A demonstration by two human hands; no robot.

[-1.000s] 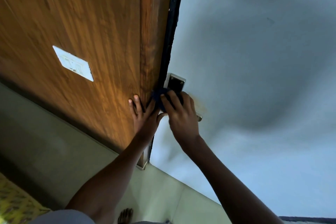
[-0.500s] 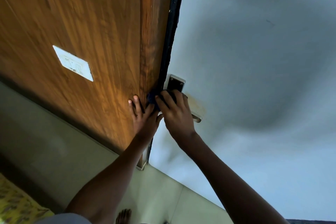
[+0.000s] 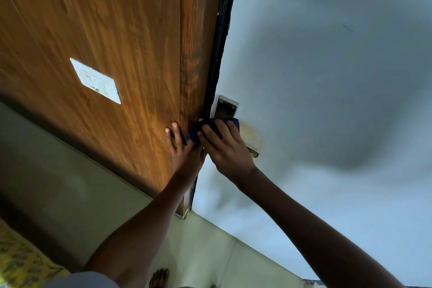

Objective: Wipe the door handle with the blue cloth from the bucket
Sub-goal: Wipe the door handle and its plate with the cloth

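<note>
A metal door handle sits on the pale blue door; its back plate (image 3: 225, 107) shows above my hands and the lever tip (image 3: 254, 151) pokes out below my right hand. My right hand (image 3: 225, 145) is shut on a dark blue cloth (image 3: 195, 132), pressing it over the lever near the door's black edge. My left hand (image 3: 184, 149) rests flat, fingers spread, on the brown wooden panel (image 3: 131, 54) beside the door edge, touching the cloth's left side. Most of the lever is hidden under my right hand. No bucket is in view.
A white switch plate (image 3: 95, 80) is set in the wooden panel at left. Pale floor tiles (image 3: 210, 252) lie below, with a bare foot (image 3: 159, 278) at the bottom. A yellow patterned fabric (image 3: 18, 262) shows at the lower left corner.
My right hand with the cloth has slid left along the handle toward the door edge, uncovering more of the back plate. My left hand has stayed on the wood.
</note>
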